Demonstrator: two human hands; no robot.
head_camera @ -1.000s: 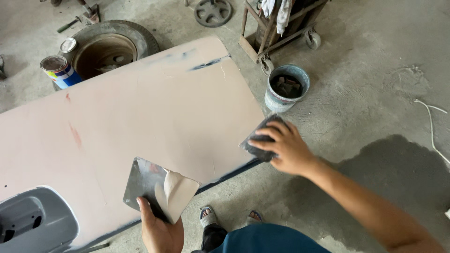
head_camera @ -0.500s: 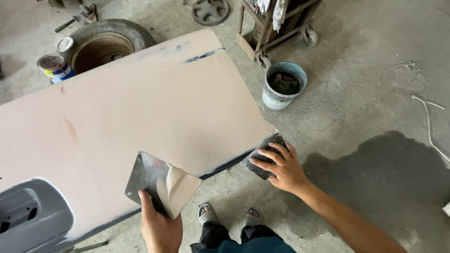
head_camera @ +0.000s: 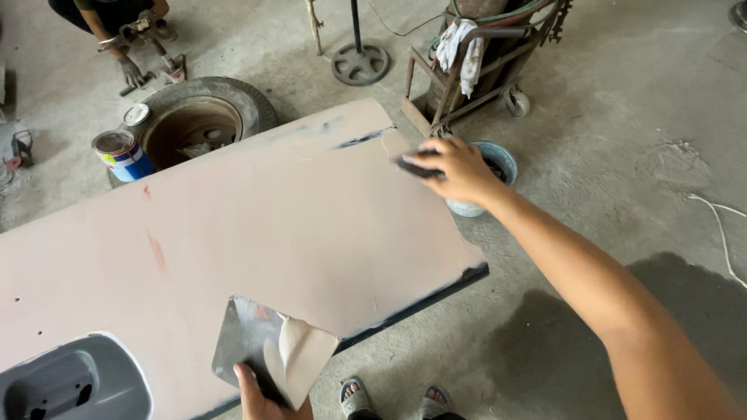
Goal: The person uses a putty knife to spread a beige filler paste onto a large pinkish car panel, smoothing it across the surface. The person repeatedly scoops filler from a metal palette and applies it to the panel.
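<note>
- Sanding of filler-coated panel (head_camera: 257, 233) is judged in hand; right hand (head_camera: 455, 167) is closed on dark sanding block (head_camera: 416, 167) at far edge.
- Left hand (head_camera: 261, 393) pinches metal spreader (head_camera: 268, 350), held near edge.
- Firm, flat strokes are called for next.

Bucket (head_camera: 498, 159) right of panel (head_camera: 257, 233) — tyre (head_camera: 206, 117) behind it.

A worn tyre (head_camera: 204, 117) is lying flat on the concrete floor (head_camera: 622, 140), with a paint tin (head_camera: 121, 155) standing just beside it and a loose round lid (head_camera: 136, 114) resting on its rim. A metal trolley (head_camera: 475, 70) is carrying a white rag (head_camera: 461, 48). A round stand base (head_camera: 360, 64) is sitting nearby. A white cable (head_camera: 720, 225) is trailing at the right. A crouching co-worker (head_camera: 117, 23) is handling what may be tools.
</note>
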